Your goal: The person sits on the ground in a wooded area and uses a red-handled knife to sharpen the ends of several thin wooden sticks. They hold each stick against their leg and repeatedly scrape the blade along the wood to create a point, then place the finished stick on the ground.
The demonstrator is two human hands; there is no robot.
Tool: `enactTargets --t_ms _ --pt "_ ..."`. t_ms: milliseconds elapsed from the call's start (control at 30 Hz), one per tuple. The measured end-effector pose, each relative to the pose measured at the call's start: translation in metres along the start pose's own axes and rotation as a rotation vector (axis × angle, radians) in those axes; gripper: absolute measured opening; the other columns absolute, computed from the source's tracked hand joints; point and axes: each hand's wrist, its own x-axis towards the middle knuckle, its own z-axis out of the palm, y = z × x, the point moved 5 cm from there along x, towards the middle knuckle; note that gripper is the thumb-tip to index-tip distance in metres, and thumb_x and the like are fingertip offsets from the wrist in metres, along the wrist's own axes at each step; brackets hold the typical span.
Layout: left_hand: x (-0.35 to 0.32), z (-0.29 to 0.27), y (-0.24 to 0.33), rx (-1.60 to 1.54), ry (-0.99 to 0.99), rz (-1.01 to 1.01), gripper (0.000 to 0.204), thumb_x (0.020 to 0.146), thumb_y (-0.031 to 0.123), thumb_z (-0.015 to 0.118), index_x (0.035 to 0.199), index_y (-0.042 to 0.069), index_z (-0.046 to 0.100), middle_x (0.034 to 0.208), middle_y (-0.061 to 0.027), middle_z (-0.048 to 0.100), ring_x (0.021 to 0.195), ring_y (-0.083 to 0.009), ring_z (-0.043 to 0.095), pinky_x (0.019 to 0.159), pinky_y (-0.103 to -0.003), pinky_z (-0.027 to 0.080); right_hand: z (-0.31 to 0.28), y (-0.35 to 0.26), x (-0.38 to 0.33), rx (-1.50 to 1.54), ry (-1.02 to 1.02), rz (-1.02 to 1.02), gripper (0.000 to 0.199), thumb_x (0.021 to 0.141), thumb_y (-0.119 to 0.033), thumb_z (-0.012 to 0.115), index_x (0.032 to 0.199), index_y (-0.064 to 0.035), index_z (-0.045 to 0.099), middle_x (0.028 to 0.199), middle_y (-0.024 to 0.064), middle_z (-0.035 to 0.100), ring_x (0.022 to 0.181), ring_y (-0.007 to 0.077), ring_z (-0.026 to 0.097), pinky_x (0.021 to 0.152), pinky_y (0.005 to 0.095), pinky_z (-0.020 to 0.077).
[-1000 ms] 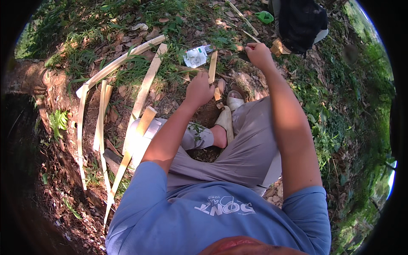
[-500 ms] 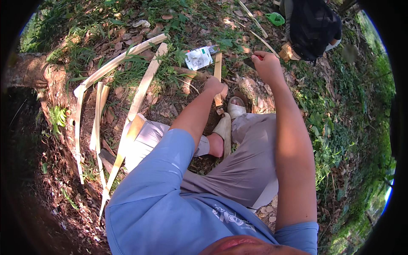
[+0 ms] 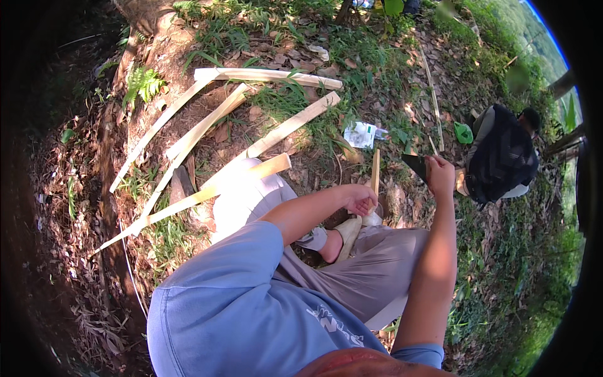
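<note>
My left hand [image 3: 361, 200] grips a short upright bamboo stick [image 3: 375, 171] near its lower end, just above my sandalled foot [image 3: 345, 235]. My right hand [image 3: 440, 176] is raised to the right of the stick and holds a dark broad blade [image 3: 416, 166] whose edge points toward the stick's top. I sit on the ground with grey trousers and a blue shirt filling the lower view.
Several long split bamboo strips [image 3: 264, 76] lie on the dirt and grass to my left and ahead. A crumpled plastic bag [image 3: 361, 134] lies beyond the stick. Another person in dark clothes [image 3: 502, 157] crouches at the right, a green object [image 3: 463, 133] beside them.
The view has swung, shifting the scene rightward and lower. My left hand still holds the stick upright; my right hand with the blade stays raised beside it.
</note>
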Motion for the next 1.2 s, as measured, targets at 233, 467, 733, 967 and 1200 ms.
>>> enactTargets --t_ms 233,467,733,967,1200 --pt "-0.211 0.057 -0.035 0.445 -0.107 0.412 0.049 0.09 0.023 0.084 0.131 0.0 0.068 0.108 -0.0075 0.073 0.103 -0.0183 0.07 0.091 -0.036 0.058 -0.023 0.037 0.009 0.265 0.009 0.052 0.022 0.109 -0.018 0.062 0.104 -0.0037 0.078 0.058 -0.0044 0.047 0.039 0.0091 0.041 0.036 0.03 0.03" --pt "-0.433 0.025 -0.05 0.855 0.392 0.9 0.069 0.091 0.021 0.085 0.151 0.001 0.057 0.129 -0.0129 0.069 0.113 -0.0238 0.068 0.097 -0.037 0.055 -0.044 0.022 -0.026 0.278 -0.015 0.155 0.021 0.108 -0.016 0.062 0.094 -0.0046 0.072 0.058 -0.0037 0.045 0.038 0.0107 0.04 0.035 0.0308 0.0294" --pt "-0.466 -0.126 -0.121 0.399 0.353 0.756 0.051 0.097 0.013 0.077 0.143 0.004 0.056 0.12 -0.0033 0.063 0.109 -0.0123 0.063 0.1 -0.03 0.05 -0.039 0.057 0.012 0.18 -0.029 0.012 0.02 0.107 -0.015 0.064 0.102 0.0009 0.076 0.063 0.0002 0.057 0.041 0.0112 0.046 0.038 0.0311 0.0319" --pt "-0.514 -0.115 -0.11 0.576 1.139 0.729 0.05 0.104 0.046 0.074 0.115 -0.003 0.067 0.098 -0.0117 0.071 0.089 -0.0201 0.067 0.083 -0.039 0.054 -0.028 0.023 -0.028 0.203 -0.093 0.106 0.022 0.105 -0.015 0.065 0.092 -0.0015 0.076 0.06 -0.0013 0.055 0.04 0.0121 0.047 0.04 0.031 0.0348" --pt "-0.592 -0.279 -0.156 0.852 1.778 0.424 0.062 0.095 0.059 0.078 0.108 0.0 0.063 0.102 -0.0241 0.07 0.1 -0.0431 0.069 0.088 -0.051 0.054 -0.035 0.033 -0.022 0.247 -0.1 0.152 0.02 0.106 -0.016 0.064 0.099 -0.0017 0.075 0.06 -0.002 0.053 0.039 0.011 0.045 0.036 0.0304 0.032"
